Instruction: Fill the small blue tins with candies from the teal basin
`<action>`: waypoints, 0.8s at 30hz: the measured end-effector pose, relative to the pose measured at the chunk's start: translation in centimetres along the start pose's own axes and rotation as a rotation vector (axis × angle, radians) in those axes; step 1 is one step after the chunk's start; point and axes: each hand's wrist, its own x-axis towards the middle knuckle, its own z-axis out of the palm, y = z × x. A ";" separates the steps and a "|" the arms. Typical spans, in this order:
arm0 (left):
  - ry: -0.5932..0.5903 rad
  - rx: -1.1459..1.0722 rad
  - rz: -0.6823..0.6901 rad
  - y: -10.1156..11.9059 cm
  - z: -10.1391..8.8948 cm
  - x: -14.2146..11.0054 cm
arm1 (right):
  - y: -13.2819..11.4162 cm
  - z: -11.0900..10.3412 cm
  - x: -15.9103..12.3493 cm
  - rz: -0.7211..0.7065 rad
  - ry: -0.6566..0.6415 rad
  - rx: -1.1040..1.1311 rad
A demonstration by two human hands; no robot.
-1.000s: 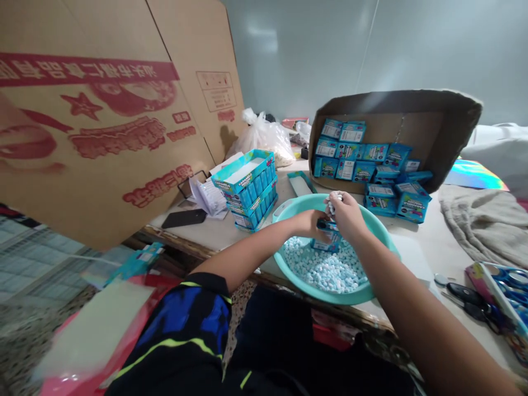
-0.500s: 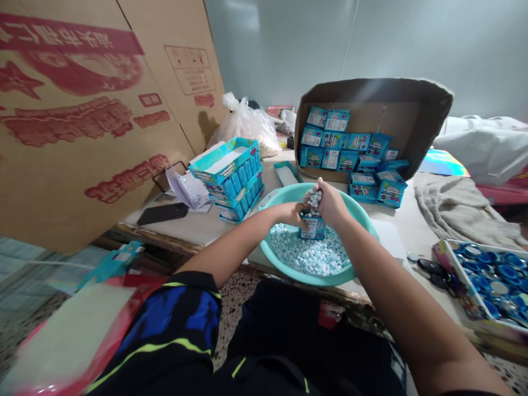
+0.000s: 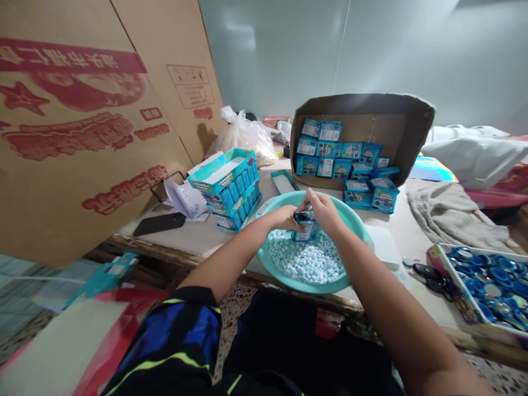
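In the head view, my left hand [image 3: 287, 218] grips a small blue printed candy box [image 3: 304, 233], upright with its top end open. My right hand [image 3: 324, 211] is cupped over that opening, fingers drawn together; whether candies are left inside them is hidden. Both hands are above a turquoise basin [image 3: 358, 215] holding a heap of small white and pale blue candies [image 3: 309, 264]. The box sits low, close to the candies or touching them; I cannot tell which.
Filled display trays [image 3: 237, 201] are stacked left of the basin, near a phone [image 3: 159, 224]. Behind stands a tilted carton [image 3: 363, 107] with several blue boxes. On the right lie a grey cloth [image 3: 441, 212], keys [image 3: 429, 273] and a tray of blue-and-silver items [image 3: 490, 280]. A big carton [image 3: 94, 126] rises at left.
A handful of candies showed in my right hand over the box; now few or none are visible there, and the hand sits closer around the opening. The camera view has shifted slightly.
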 end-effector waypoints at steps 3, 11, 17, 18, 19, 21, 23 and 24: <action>0.057 -0.014 -0.027 0.2 -0.4 -0.1 | 0.1 -0.5 -0.1 -0.122 -0.032 -0.171; 0.201 -0.064 -0.088 -0.1 -1.3 -0.4 | 0.4 -1.3 0.2 -0.174 0.140 -0.240; 0.213 -0.089 -0.088 0.1 -1.3 -0.9 | -0.1 -1.0 -0.1 -0.141 0.072 -0.367; 0.214 -0.089 -0.090 0.1 -1.3 -0.9 | -0.2 -1.0 -0.2 -0.141 0.066 -0.395; 0.217 -0.089 -0.094 0.1 -1.4 -1.0 | -0.2 -1.1 -0.2 -0.146 0.068 -0.422; 0.221 -0.087 -0.097 0.2 -1.4 -1.1 | -0.2 -1.2 -0.2 -0.164 0.098 -0.489; 0.234 -0.076 -0.086 0.3 -1.4 -1.3 | 0.0 -1.4 -0.1 -0.147 0.166 -0.595; 0.239 -0.064 -0.076 0.4 -1.4 -1.4 | 0.0 -1.5 -0.1 -0.114 0.196 -0.655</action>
